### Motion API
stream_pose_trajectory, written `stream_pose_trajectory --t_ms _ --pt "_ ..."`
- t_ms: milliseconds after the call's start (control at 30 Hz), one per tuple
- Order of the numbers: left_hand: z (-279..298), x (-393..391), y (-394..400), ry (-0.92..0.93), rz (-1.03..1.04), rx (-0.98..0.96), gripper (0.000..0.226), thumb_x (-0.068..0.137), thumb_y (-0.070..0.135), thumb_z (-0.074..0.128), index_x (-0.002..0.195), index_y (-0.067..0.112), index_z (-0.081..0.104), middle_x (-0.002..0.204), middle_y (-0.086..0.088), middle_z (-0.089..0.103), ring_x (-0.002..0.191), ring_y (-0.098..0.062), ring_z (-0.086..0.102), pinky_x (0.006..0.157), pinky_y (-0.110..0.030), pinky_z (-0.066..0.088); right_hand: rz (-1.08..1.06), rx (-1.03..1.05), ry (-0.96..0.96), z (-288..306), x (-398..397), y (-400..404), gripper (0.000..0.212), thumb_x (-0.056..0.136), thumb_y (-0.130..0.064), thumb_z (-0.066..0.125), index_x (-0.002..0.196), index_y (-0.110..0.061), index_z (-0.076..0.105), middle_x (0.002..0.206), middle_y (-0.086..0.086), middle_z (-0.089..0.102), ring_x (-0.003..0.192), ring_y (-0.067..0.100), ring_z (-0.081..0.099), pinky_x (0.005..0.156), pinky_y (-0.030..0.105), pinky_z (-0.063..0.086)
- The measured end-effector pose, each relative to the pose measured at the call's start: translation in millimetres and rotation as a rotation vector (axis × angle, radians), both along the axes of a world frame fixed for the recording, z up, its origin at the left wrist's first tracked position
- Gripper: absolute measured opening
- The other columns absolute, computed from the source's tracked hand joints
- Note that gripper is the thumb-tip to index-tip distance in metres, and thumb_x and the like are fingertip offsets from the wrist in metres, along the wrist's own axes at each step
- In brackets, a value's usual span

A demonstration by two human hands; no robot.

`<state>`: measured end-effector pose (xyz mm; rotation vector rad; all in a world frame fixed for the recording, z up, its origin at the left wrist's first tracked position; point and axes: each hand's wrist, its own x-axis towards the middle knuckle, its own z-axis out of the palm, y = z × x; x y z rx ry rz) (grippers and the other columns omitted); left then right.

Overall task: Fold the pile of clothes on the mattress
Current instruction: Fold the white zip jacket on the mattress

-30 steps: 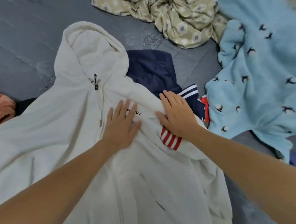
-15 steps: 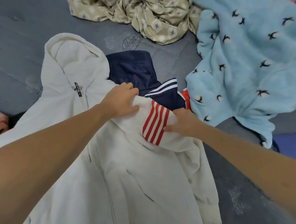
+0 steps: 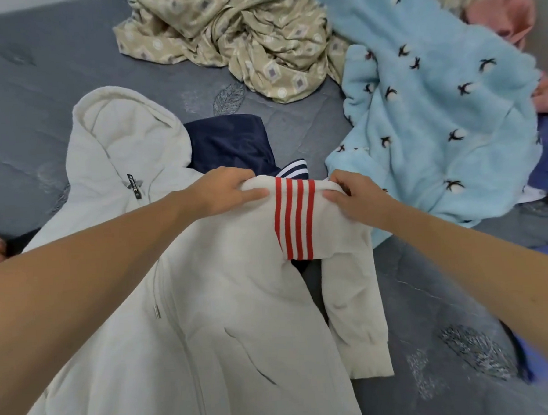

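The left hand [image 3: 225,190] and right hand [image 3: 356,196] each pinch the striped sleeve [image 3: 294,219] of the white hoodie [image 3: 182,307], which lies flat on the mattress [image 3: 22,93]. Best to keep the sleeve taut and lay it straight across the chest, edges level.

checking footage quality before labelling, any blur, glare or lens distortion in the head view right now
Head view: soft, even light with no glare; white zip hoodie, left hand and right hand gripping its red-striped sleeve are fairly sharp; fluffy light-blue garment looks softer toward the top right; wide-angle stretch enlarges the forearms near the lower edges.
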<state>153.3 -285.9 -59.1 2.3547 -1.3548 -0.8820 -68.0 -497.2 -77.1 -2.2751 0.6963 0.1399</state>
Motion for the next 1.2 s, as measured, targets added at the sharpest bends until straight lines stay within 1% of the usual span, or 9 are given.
stream_pose_trajectory --t_ms 100,233,433,533,667,933,1000,1067,1200 --pt "-2.9 -3.5 -10.2 0.072 -0.01 0.015 0.036 0.101 0.055 0.054 0.102 0.022 0.068 0.098 0.004 0.07 0.089 -0.014 0.065 0.081 -0.035 0.052 -0.028 0.043 -0.017 -4.4 -1.4 -2.4 0.02 0.105 -0.039 0.055 0.09 -0.026 0.055 0.084 -0.008 0.06 0.074 0.009 0.055 0.069 0.028 0.04" --pt "-2.4 2.7 -15.4 0.118 0.04 -0.066 0.025 0.105 0.039 0.056 0.093 0.02 0.067 0.096 0.001 0.071 0.089 -0.017 0.065 0.081 -0.035 0.05 -0.063 0.212 -0.007 8.8 -4.0 -0.3 0.022 0.096 -0.043 0.071 0.083 -0.026 0.068 0.079 -0.018 0.067 0.072 -0.004 0.063 0.062 0.009 0.044" --pt "3.3 8.6 -29.0 0.186 0.048 -0.156 0.026 0.105 0.03 0.059 0.079 0.026 0.059 0.076 0.014 0.061 0.072 -0.004 0.055 0.071 -0.027 0.044 0.05 0.326 0.319 18.6 -15.5 -21.4 0.04 0.073 -0.045 0.092 0.099 -0.017 0.079 0.097 0.0 0.079 0.091 0.018 0.075 0.084 0.037 0.063" --pt "3.4 14.7 -34.5 0.212 0.044 -0.15 0.029 0.105 0.026 0.058 0.076 0.023 0.056 0.069 0.019 0.056 0.066 0.001 0.049 0.07 -0.028 0.04 0.088 0.345 0.315 23.3 -16.5 -27.8 0.031 0.083 -0.035 0.086 0.102 -0.012 0.077 0.102 0.002 0.078 0.098 0.021 0.074 0.088 0.036 0.061" --pt "9.0 19.2 -39.2 0.189 0.034 -0.129 0.023 0.106 0.025 0.057 0.086 0.016 0.063 0.083 0.007 0.063 0.077 -0.007 0.056 0.076 -0.032 0.046 0.081 0.371 0.251 31.1 -22.1 -39.1 0.02 0.088 -0.026 0.082 0.103 -0.013 0.077 0.104 0.002 0.078 0.101 0.02 0.072 0.089 0.031 0.057" --pt "28.1 31.4 -57.8 0.136 0.049 -0.118 0.028 0.106 0.029 0.055 0.085 0.014 0.064 0.088 -0.008 0.066 0.079 -0.015 0.058 0.076 -0.037 0.046 -0.194 0.581 0.261 58.2 -28.3 -84.3 0.053 0.096 -0.066 0.057 0.12 -0.022 0.073 0.117 -0.005 0.077 0.112 0.016 0.071 0.105 0.036 0.05" --pt "29.7 32.9 -63.5 0.127 0.059 -0.1 0.023 0.105 0.026 0.057 0.088 0.015 0.066 0.095 -0.011 0.068 0.085 -0.023 0.062 0.08 -0.044 0.051 -0.125 0.445 0.281 61.1 -24.5 -97.2 0.043 0.095 -0.055 0.067 0.115 -0.017 0.074 0.119 -0.001 0.074 0.111 0.018 0.069 0.103 0.037 0.051" --pt "29.5 32.5 -69.3 0.131 0.067 -0.067 0.019 0.103 0.026 0.059 0.091 0.016 0.069 0.099 -0.012 0.07 0.095 -0.032 0.066 0.087 -0.051 0.054 -0.019 0.319 0.286 66.7 -22.0 -101.9 0.025 0.098 -0.038 0.07 0.093 -0.014 0.073 0.1 -0.002 0.07 0.095 0.017 0.066 0.085 0.031 0.05" --pt "33.1 27.3 -80.9 0.244 0.085 0.035 0.034 0.099 0.05 0.063 0.093 0.019 0.077 0.098 0.0 0.076 0.094 -0.019 0.069 0.085 -0.035 0.049 0.009 0.323 0.244 63.3 -18.5 -105.6 0.029 0.1 -0.025 0.066 0.097 0.003 0.064 0.101 0.017 0.066 0.094 0.035 0.062 0.088 0.043 0.048"
